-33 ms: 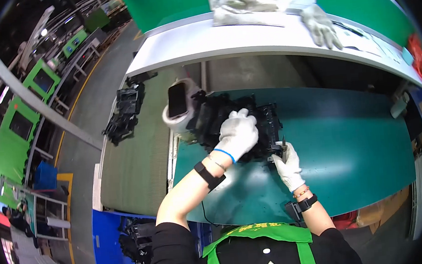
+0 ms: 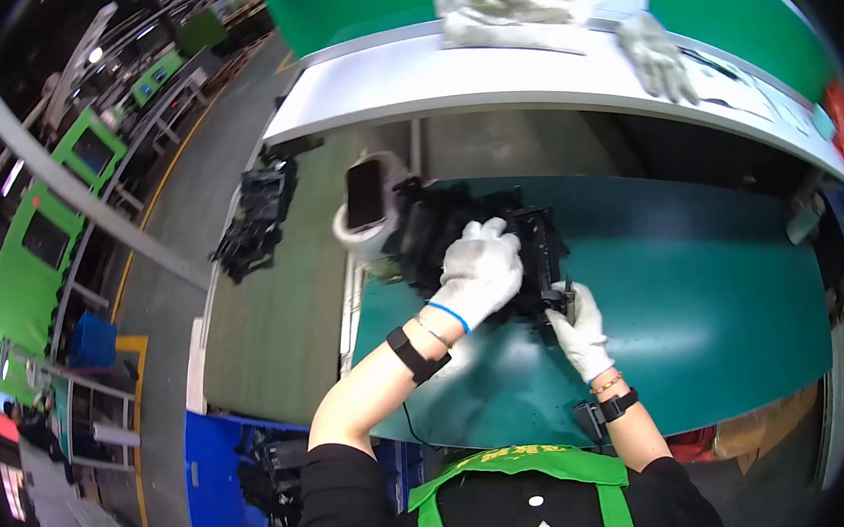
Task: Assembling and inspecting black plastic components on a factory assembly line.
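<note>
A pile of black plastic parts [image 2: 429,228] lies on the left side of the green tabletop. My left hand [image 2: 482,263], in a white glove, is on top of it with fingers curled down onto a black part; the fingertips are partly hidden. At the pile's right edge stands a long black ribbed plastic part [image 2: 541,248]. My right hand [image 2: 578,330], also gloved, is closed at the near end of this part. A short, slim, pointed dark thing [image 2: 569,291] sticks up between its fingers, too small to name.
Left of the pile a phone [image 2: 366,193] rests on a white roll [image 2: 362,241]. Black parts [image 2: 262,212] lie on the conveyor belt [image 2: 282,326]. A blue bin [image 2: 216,492] holds more black parts. The white shelf [image 2: 367,88] bears gloves [image 2: 657,57]. The tabletop [image 2: 717,308] extends right.
The whole view has shifted slightly, with the shelf and belt a little further right in the picture. Both hands keep nearly the same places on the black parts.
</note>
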A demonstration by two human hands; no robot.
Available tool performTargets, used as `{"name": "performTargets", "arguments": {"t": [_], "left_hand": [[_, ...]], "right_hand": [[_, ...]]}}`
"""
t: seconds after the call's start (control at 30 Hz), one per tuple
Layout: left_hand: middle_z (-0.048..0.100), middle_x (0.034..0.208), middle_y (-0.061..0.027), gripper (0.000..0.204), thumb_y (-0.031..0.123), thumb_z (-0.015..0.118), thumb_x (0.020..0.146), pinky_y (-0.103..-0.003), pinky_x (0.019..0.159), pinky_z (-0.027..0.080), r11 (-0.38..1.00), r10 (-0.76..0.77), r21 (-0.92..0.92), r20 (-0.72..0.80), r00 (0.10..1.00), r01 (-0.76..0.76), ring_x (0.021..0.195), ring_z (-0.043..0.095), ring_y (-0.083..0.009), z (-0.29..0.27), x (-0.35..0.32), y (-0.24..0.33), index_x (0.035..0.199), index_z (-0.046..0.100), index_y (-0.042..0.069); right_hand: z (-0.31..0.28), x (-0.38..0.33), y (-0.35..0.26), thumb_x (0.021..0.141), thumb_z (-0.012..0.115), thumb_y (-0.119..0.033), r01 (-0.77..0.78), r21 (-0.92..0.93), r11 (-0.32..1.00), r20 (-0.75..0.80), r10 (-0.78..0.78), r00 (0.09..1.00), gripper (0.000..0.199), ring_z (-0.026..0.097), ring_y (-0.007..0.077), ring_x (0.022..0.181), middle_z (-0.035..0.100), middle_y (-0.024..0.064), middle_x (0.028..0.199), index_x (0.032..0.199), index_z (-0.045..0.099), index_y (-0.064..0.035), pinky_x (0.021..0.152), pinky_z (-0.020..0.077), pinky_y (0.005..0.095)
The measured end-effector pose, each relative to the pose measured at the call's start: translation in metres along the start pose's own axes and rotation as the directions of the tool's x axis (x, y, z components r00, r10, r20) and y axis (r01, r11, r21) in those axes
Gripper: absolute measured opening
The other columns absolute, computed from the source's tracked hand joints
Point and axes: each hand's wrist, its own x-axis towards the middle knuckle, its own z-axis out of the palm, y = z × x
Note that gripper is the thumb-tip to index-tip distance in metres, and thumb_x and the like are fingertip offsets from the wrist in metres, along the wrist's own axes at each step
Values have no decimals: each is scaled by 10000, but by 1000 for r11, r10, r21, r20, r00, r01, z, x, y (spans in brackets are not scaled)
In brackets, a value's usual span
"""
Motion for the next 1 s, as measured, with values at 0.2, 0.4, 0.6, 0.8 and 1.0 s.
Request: {"name": "performTargets", "arguments": {"t": [0.2, 0.4, 0.6, 0.8, 1.0], "left_hand": [[696, 1155, -135, 364, 229, 713, 871, -381, 890, 562, 929, -288, -245, -2, 958, 279, 1039, 671, -249, -57, -88, -83, 1213, 728, 103], [607, 1432, -172, 783, 410, 775, 913, -506, 1107, 471, -146, -922, -928, 253, 294, 341, 1319, 581, -331, -27, -184, -264, 1538, 468, 54], [487, 1577, -215, 1092, 522, 842, 826, -633, 1225, 275, -473, -876, -876, 479, -54, -95, 1514, 358, -380, -26, -175, -391, 1654, 257, 115], [507, 1557, -170, 1273, 494, 926, 739, -691, 1115, 440, -318, -907, -897, 382, -177, -307, 1352, 545, -417, -4, -137, -477, 1660, 132, 119], [448, 1551, -263, 1302, 445, 935, 694, -550, 1031, 563, -191, -757, -971, 238, -608, -143, 1274, 604, -417, 2, -140, -538, 1642, 117, 90]], "right_hand": [[4, -3, -36, 839, 740, 86, -56, -122, 991, -30, 53, 998, 634, 552, 273, 1345, 484, 140, 1429, 1429, 522, 6, 1147, 468, 376], [2, -41, -53, 862, 609, 152, 228, -344, 911, -58, -263, 963, 560, 572, 282, 1304, 534, 155, 1412, 1393, 547, -13, 1050, 507, 376], [43, -68, -101, 772, 555, 176, 347, -439, 828, 305, -226, 925, 561, 628, 310, 1160, 565, 204, 1336, 1292, 601, -30, 941, 553, 395], [73, -64, -107, 642, 589, 92, 470, -475, 744, 523, -191, 831, 624, 658, 361, 1005, 587, 248, 1256, 1249, 635, -45, 844, 575, 419], [84, -62, -106, 623, 629, 59, 424, -519, 742, 508, -131, 851, 616, 661, 392, 1019, 615, 241, 1198, 1229, 657, -44, 853, 570, 420]]}}
